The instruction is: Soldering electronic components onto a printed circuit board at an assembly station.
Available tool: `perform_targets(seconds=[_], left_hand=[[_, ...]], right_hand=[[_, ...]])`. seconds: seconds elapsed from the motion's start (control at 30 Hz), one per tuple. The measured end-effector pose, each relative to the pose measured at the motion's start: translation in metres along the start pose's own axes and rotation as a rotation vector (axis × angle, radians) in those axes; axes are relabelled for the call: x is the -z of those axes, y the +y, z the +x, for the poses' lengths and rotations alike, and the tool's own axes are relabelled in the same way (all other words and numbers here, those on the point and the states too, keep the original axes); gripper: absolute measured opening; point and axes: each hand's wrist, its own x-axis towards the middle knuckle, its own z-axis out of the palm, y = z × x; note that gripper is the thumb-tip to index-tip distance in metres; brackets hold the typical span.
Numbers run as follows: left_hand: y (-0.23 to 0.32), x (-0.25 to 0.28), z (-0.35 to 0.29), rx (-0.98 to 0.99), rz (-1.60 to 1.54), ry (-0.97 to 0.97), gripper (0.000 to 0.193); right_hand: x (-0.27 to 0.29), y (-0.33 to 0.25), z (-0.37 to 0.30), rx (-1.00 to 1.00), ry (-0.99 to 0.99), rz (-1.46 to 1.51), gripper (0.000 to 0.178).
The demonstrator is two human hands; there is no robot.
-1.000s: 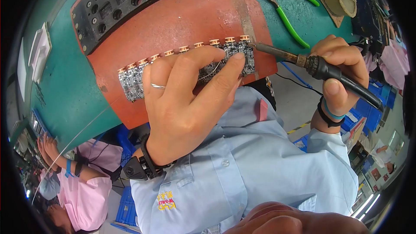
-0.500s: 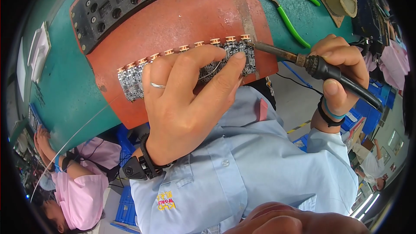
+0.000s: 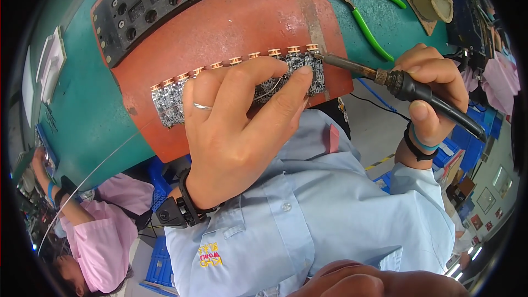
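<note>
A row of small circuit boards [image 3: 168,104] lies on the red mat, with copper-coloured coils [image 3: 293,49] along its far edge. My left hand [image 3: 228,126] rests over the middle of the row and hides part of it. Its thumb and index finger are drawn together around a thin solder wire [image 3: 107,157], which trails away to the lower left. In my right hand [image 3: 437,77] is a soldering iron [image 3: 404,85] with a black handle. The iron's metal tip points left and meets, or nearly meets, the coil at the row's right end.
The red mat [image 3: 231,22] covers part of a green table [image 3: 82,132]. A black fixture block [image 3: 157,0] with round holes sits along the mat's far side. Green-handled cutters [image 3: 366,22] lie at the far right. A co-worker in a pink sleeve [image 3: 104,247] is at lower left.
The left part of the board row and my left hand have shifted very slightly right. The iron stays in place. The co-worker's arm at the left has moved outward.
</note>
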Motion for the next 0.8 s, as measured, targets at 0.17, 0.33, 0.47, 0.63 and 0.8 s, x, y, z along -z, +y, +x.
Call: perform_targets(seconds=[0.17,0.33,0.47,0.63,0.8], left_hand=[[0.0,-0.0006,-0.0004,-0.001,-0.002,0.005,0.039],[-0.0003,-0.0001,-0.0005,-0.003,0.001,0.001,0.038],[-0.0004,-0.0006,-0.0005,-0.007,0.001,0.003,0.039],[0.0,0.0008,0.0001,-0.015,-0.008,0.005,0.038],[0.0017,0.0069,-0.0026,0.003,-0.048,0.01,0.037]], right_hand=[[-0.001,-0.0003,0.0003,0.005,0.003,0.0,0.035],[-0.0015,-0.0025,0.0002,-0.014,0.005,-0.003,0.036],[0.0024,-0.0024,-0.0012,0.028,0.029,-0.024,0.037],[0.0031,-0.002,-0.0044,0.064,0.096,-0.024,0.04],[0.002,0.0011,-0.0027,0.072,0.065,-0.016,0.039]])
